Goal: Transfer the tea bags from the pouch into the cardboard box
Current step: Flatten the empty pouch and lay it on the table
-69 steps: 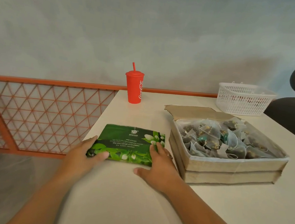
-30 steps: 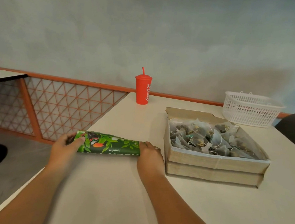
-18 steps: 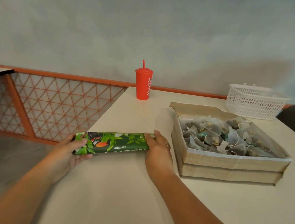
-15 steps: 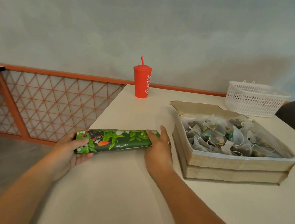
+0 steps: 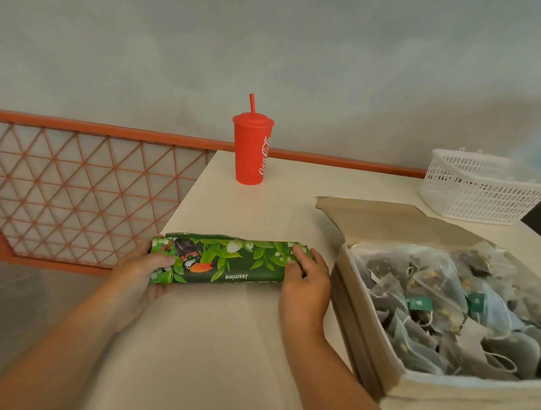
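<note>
Pouch [image 5: 225,262] is showing as a narrow green strip, folded lengthwise. It's carrying a leaf print, a bird with an orange patch and "Jasmine" reading upside down. It's lying crosswise by the left edge of the table [image 5: 218,356], with its left end poking just past that edge.

Cardboard box [image 5: 365,341] is sitting open towards the right edge, just beside the pouch's right end, flap tilting back. Mesh tea bags [image 5: 433,298] are piling inside it, a couple of teal tags showing.

Diff vs 2.3 s ago: the pouch was lying flat and wide then, other face up. Now it's folded over into the strip. Vs 0.5 s ago: no real change, both hands still sitting on the two ends, box looking equally full.

Left hand [image 5: 147,269] is gripping the left end off the table edge, thumb on top and fingers [image 5: 159,290] wrapping under. Right hand [image 5: 305,278] is clamping the right end, fingers [image 5: 300,255] bending down over the top. Its thumb isn't visible. The pouch is spanning between the two hands.

Red Coca-Cola cup [image 5: 251,151] with a straw is standing at the far left corner. White plastic basket [image 5: 477,188] is sitting at the far right, behind the box.
</note>
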Demonstrator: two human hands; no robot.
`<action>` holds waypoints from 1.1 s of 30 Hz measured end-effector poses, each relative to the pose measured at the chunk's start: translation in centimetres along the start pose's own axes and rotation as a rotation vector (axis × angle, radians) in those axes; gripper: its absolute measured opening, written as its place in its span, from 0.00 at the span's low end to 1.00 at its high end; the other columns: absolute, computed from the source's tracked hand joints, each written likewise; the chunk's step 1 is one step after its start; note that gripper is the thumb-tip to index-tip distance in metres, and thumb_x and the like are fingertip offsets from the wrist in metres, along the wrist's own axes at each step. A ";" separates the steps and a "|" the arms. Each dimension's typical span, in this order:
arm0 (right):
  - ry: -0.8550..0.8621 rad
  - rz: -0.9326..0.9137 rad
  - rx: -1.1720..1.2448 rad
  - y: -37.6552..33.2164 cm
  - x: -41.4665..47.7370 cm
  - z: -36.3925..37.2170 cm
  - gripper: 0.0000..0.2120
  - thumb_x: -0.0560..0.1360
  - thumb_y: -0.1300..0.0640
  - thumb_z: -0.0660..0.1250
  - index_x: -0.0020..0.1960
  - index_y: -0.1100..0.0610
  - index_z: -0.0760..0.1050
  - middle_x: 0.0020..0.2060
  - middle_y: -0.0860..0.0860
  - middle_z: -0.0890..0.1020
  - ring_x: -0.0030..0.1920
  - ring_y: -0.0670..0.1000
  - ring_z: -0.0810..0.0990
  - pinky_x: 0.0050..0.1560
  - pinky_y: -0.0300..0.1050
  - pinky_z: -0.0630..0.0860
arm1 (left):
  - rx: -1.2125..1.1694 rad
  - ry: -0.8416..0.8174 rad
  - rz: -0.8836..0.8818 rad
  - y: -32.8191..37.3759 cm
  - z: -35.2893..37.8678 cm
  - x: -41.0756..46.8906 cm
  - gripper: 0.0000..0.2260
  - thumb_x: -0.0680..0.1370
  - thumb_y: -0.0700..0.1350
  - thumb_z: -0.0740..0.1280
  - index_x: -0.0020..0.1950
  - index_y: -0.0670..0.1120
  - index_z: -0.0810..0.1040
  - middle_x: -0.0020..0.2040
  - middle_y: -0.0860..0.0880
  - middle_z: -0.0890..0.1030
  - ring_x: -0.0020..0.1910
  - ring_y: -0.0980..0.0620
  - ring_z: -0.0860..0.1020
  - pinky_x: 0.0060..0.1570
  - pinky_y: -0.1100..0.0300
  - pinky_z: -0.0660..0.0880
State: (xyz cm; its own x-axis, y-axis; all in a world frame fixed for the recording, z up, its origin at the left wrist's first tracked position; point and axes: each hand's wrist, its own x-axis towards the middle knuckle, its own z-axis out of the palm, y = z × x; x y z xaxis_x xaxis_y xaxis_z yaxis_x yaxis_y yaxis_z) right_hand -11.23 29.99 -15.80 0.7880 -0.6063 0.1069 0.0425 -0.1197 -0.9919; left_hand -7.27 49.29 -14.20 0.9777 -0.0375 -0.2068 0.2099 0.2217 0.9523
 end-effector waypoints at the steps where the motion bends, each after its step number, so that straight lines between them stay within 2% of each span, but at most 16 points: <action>1: 0.013 -0.011 0.005 0.2 0.1 0.1 0.15 0.76 0.67 0.59 0.60 0.59 0.77 0.67 0.53 0.70 0.65 0.47 0.70 0.49 0.21 0.63 | -0.008 -0.009 -0.029 0.2 0.0 0.2 0.10 0.77 0.33 0.57 0.49 0.44 0.73 0.42 0.45 0.78 0.38 0.50 0.76 0.29 0.65 0.77; 5: 0.031 -0.030 -0.034 0.5 0.0 0.2 0.15 0.76 0.67 0.61 0.59 0.56 0.77 0.63 0.54 0.73 0.64 0.48 0.71 0.57 0.26 0.63 | -0.006 -0.007 -0.111 0.7 0.1 0.7 0.05 0.78 0.39 0.60 0.49 0.47 0.75 0.40 0.47 0.80 0.29 0.56 0.79 0.23 0.68 0.74; 8: 0.009 -0.015 -0.136 0.1 -0.2 0.4 0.15 0.77 0.65 0.61 0.62 0.58 0.75 0.66 0.54 0.69 0.63 0.46 0.69 0.55 0.21 0.62 | 0.045 0.042 -0.122 1.0 0.3 0.5 0.05 0.79 0.41 0.60 0.50 0.50 0.73 0.42 0.47 0.80 0.33 0.53 0.79 0.21 0.69 0.72; 12: -0.056 0.030 -0.348 -0.6 -2.3 1.2 0.20 0.79 0.59 0.58 0.71 0.53 0.65 0.74 0.52 0.54 0.72 0.50 0.59 0.70 0.40 0.59 | 0.135 0.069 -0.141 2.5 -0.4 -0.6 0.06 0.80 0.40 0.59 0.47 0.51 0.71 0.42 0.47 0.78 0.36 0.51 0.75 0.21 0.68 0.70; 16: -0.117 0.081 -0.469 -1.9 -6.9 2.1 0.29 0.78 0.59 0.57 0.75 0.55 0.48 0.75 0.52 0.48 0.75 0.49 0.47 0.64 0.29 0.43 | 0.138 0.093 -0.159 5.3 -2.7 -3.5 0.06 0.79 0.39 0.59 0.48 0.50 0.72 0.41 0.47 0.78 0.36 0.51 0.76 0.25 0.64 0.71; 20: -0.237 0.086 -0.611 -2.4 -11.4 4.1 0.31 0.78 0.58 0.55 0.75 0.59 0.44 0.75 0.52 0.50 0.75 0.49 0.48 0.66 0.30 0.41 | 0.207 0.136 -0.107 8.0 -6.5 -6.3 0.06 0.79 0.38 0.60 0.45 0.48 0.71 0.41 0.45 0.78 0.34 0.50 0.75 0.20 0.65 0.72; 22: -0.347 0.087 -0.750 -3.3 -13.1 5.4 0.29 0.77 0.54 0.50 0.75 0.60 0.48 0.75 0.52 0.54 0.74 0.52 0.51 0.68 0.34 0.42 | 0.274 0.156 -0.066 9.0 -8.8 -7.0 0.06 0.79 0.38 0.61 0.45 0.47 0.71 0.41 0.44 0.78 0.34 0.49 0.76 0.19 0.65 0.71; 23: -0.384 0.060 -0.847 -3.6 -13.9 6.0 0.29 0.74 0.53 0.49 0.74 0.61 0.55 0.74 0.53 0.58 0.73 0.53 0.56 0.69 0.36 0.46 | 0.300 0.169 -0.054 9.4 -9.8 -7.2 0.05 0.78 0.38 0.61 0.45 0.47 0.71 0.42 0.44 0.78 0.34 0.49 0.76 0.19 0.65 0.72; 25: -0.440 0.006 -0.995 -3.6 -14.8 7.6 0.29 0.67 0.50 0.53 0.63 0.59 0.75 0.65 0.54 0.74 0.63 0.54 0.74 0.64 0.42 0.65 | 0.314 0.191 -0.031 10.1 -11.8 -7.8 0.05 0.79 0.38 0.61 0.46 0.47 0.71 0.42 0.45 0.78 0.35 0.49 0.76 0.19 0.66 0.72; 26: -0.462 -0.004 -1.055 -3.6 -15.2 8.2 0.27 0.65 0.49 0.53 0.56 0.56 0.80 0.59 0.53 0.79 0.57 0.53 0.79 0.56 0.44 0.73 | 0.311 0.206 -0.027 10.3 -12.7 -8.1 0.05 0.79 0.38 0.61 0.45 0.48 0.71 0.42 0.46 0.78 0.36 0.49 0.77 0.20 0.66 0.73; 27: -0.491 -0.006 -1.117 -3.9 -15.7 8.7 0.26 0.65 0.48 0.52 0.54 0.54 0.81 0.57 0.53 0.80 0.55 0.53 0.81 0.52 0.45 0.76 | 0.303 0.225 -0.025 10.6 -13.4 -8.5 0.06 0.79 0.38 0.61 0.45 0.49 0.71 0.42 0.47 0.78 0.37 0.50 0.77 0.20 0.65 0.73; 28: -0.529 0.017 -1.164 -4.2 -16.0 9.0 0.29 0.67 0.47 0.49 0.58 0.54 0.79 0.61 0.54 0.78 0.59 0.54 0.79 0.55 0.47 0.75 | 0.296 0.248 -0.021 10.8 -14.2 -8.9 0.06 0.79 0.39 0.61 0.46 0.49 0.71 0.42 0.48 0.78 0.38 0.50 0.77 0.22 0.64 0.74; 29: -0.572 0.047 -1.189 -4.5 -16.2 9.3 0.33 0.68 0.46 0.43 0.66 0.55 0.72 0.68 0.56 0.70 0.66 0.56 0.71 0.63 0.50 0.69 | 0.289 0.275 -0.018 10.9 -15.1 -9.3 0.06 0.79 0.39 0.60 0.47 0.50 0.71 0.43 0.49 0.78 0.38 0.51 0.77 0.25 0.61 0.74; 30: -0.603 0.014 -1.220 -4.5 -16.3 9.7 0.38 0.67 0.44 0.35 0.73 0.55 0.61 0.74 0.56 0.59 0.73 0.56 0.60 0.70 0.52 0.58 | 0.279 0.304 -0.015 11.0 -16.1 -9.7 0.06 0.79 0.39 0.60 0.48 0.50 0.71 0.43 0.50 0.78 0.39 0.52 0.77 0.28 0.59 0.74; 31: -0.653 0.013 -1.226 -4.3 -16.4 10.0 0.41 0.65 0.43 0.28 0.76 0.54 0.50 0.76 0.54 0.48 0.75 0.55 0.49 0.73 0.51 0.48 | 0.269 0.332 -0.014 10.9 -17.2 -9.9 0.06 0.79 0.39 0.60 0.49 0.50 0.72 0.43 0.51 0.78 0.39 0.52 0.76 0.31 0.58 0.73; 33: -0.627 0.004 -1.240 -4.3 -16.3 10.6 0.40 0.66 0.41 0.26 0.76 0.53 0.41 0.76 0.53 0.41 0.75 0.53 0.41 0.73 0.49 0.41 | 0.272 0.368 -0.019 10.5 -19.4 -10.2 0.05 0.79 0.39 0.60 0.50 0.50 0.72 0.43 0.50 0.78 0.41 0.50 0.76 0.34 0.58 0.73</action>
State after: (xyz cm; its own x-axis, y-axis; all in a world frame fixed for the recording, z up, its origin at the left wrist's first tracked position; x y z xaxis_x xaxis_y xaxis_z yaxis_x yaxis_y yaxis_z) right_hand -17.72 48.70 -14.02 0.9418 -0.1982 -0.2716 -0.2676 -0.9308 -0.2489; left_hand -15.24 70.86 -6.44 0.9154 0.3204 -0.2437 0.2705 -0.0412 0.9618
